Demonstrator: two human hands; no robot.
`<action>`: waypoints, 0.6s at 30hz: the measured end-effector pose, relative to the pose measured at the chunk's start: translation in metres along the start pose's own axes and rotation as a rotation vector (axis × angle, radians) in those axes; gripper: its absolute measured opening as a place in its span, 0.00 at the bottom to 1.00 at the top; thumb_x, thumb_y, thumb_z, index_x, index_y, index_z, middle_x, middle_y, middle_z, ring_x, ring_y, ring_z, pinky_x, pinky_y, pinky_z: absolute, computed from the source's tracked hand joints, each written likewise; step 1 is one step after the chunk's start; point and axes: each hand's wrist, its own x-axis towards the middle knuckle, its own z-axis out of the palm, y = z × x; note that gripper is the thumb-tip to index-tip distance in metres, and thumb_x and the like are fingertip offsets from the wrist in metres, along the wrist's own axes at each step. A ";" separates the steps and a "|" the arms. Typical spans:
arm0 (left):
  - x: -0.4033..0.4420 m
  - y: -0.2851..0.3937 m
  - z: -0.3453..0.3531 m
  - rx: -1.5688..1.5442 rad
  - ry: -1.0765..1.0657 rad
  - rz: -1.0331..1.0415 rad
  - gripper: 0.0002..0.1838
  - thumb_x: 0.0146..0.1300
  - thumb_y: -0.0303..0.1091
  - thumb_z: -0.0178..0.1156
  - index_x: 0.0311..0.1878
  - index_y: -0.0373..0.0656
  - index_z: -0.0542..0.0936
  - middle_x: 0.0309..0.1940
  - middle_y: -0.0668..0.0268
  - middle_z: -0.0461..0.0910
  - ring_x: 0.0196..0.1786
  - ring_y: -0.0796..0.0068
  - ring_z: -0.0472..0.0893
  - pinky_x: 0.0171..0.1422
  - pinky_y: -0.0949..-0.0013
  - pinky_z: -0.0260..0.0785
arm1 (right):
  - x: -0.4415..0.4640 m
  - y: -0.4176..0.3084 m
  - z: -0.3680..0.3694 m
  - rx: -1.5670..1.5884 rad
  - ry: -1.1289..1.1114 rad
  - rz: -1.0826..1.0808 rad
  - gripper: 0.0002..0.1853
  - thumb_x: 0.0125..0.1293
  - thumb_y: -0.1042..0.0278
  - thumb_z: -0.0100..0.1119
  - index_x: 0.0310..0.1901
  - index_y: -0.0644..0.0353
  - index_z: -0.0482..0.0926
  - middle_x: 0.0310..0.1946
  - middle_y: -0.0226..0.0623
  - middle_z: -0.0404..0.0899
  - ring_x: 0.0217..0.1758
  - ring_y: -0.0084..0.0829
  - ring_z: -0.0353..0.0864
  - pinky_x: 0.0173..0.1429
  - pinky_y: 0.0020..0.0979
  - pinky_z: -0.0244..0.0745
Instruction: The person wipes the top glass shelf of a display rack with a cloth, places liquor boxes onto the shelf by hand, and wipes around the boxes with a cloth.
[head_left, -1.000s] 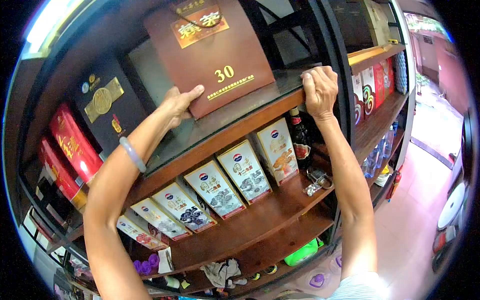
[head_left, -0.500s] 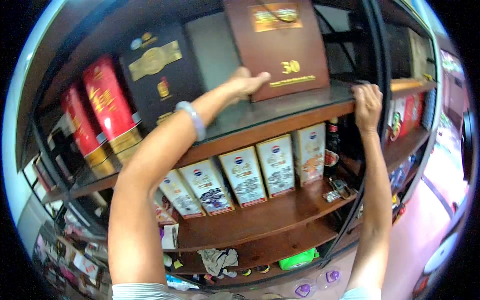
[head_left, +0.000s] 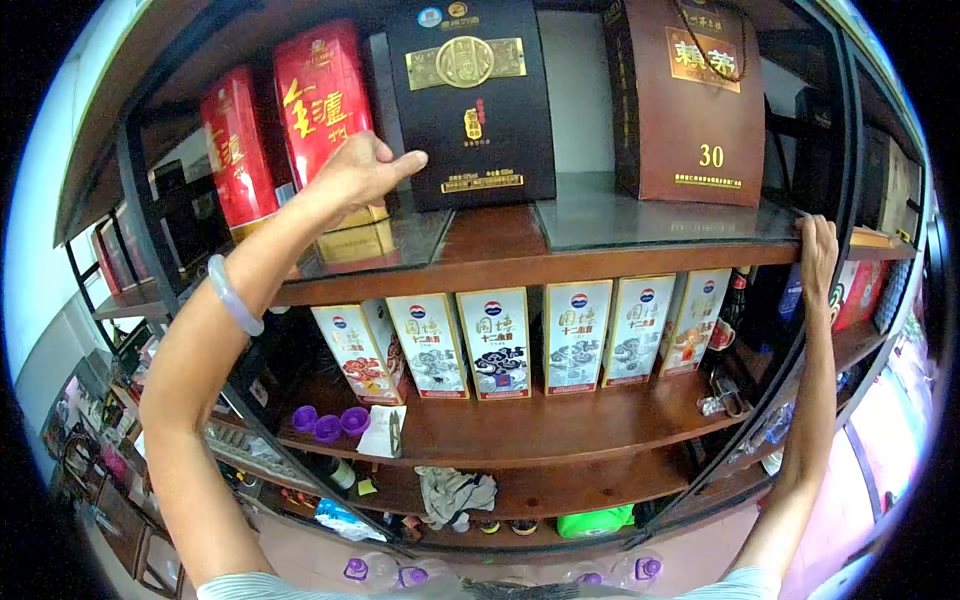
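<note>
My left hand [head_left: 362, 178] is at the lower left edge of a black gift box [head_left: 475, 110]. Its thumb lies across the box front; its fingers are mostly hidden at the side. Just left, partly behind that hand, stands a red box with gold characters [head_left: 325, 90], with a second red box [head_left: 238, 150] beyond it. At the right end of the shelf, my right hand [head_left: 818, 245] is closed around the front corner of a glass panel [head_left: 640, 225]. A brown gift bag marked 30 [head_left: 700, 120] stands upright on this glass.
Bare wood shows between the right panel and the left glass panel [head_left: 400, 240]. Below stand several white boxes [head_left: 500, 345], purple cups [head_left: 328, 428] and a dark bottle [head_left: 737, 295]. Lower are a grey cloth [head_left: 455, 495] and a green bag [head_left: 596, 522]. A black post [head_left: 845, 130] rises beside my right hand.
My left hand has moved left from the brown bag to the black box. My right hand stays at the shelf's right end. The view has turned left and levelled.
</note>
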 end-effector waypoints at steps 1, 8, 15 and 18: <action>0.003 -0.008 0.000 -0.006 -0.045 -0.029 0.27 0.57 0.55 0.63 0.31 0.35 0.74 0.21 0.68 0.73 0.26 0.77 0.72 0.32 0.71 0.67 | 0.008 -0.001 -0.005 -0.036 -0.076 0.094 0.21 0.69 0.57 0.41 0.36 0.67 0.79 0.33 0.42 0.79 0.40 0.41 0.74 0.48 0.35 0.66; 0.035 -0.043 0.032 -0.162 -0.212 -0.152 0.26 0.62 0.46 0.61 0.47 0.27 0.73 0.34 0.61 0.76 0.34 0.74 0.75 0.40 0.71 0.72 | 0.032 -0.246 -0.014 0.503 -0.681 0.086 0.22 0.59 0.59 0.58 0.49 0.68 0.79 0.41 0.48 0.82 0.45 0.36 0.81 0.52 0.32 0.72; 0.050 -0.056 0.070 -0.122 -0.080 -0.031 0.18 0.61 0.39 0.62 0.37 0.28 0.75 0.29 0.55 0.77 0.29 0.69 0.80 0.31 0.66 0.74 | 0.051 -0.302 0.046 0.453 -0.967 -0.125 0.32 0.56 0.58 0.60 0.56 0.75 0.69 0.55 0.60 0.72 0.60 0.48 0.72 0.64 0.39 0.66; 0.041 -0.041 0.058 -0.259 -0.095 -0.095 0.18 0.60 0.38 0.62 0.36 0.28 0.74 0.31 0.54 0.77 0.30 0.68 0.81 0.30 0.67 0.75 | 0.047 -0.307 0.078 0.361 -0.968 -0.174 0.29 0.56 0.60 0.59 0.54 0.74 0.71 0.51 0.61 0.74 0.58 0.47 0.74 0.62 0.40 0.66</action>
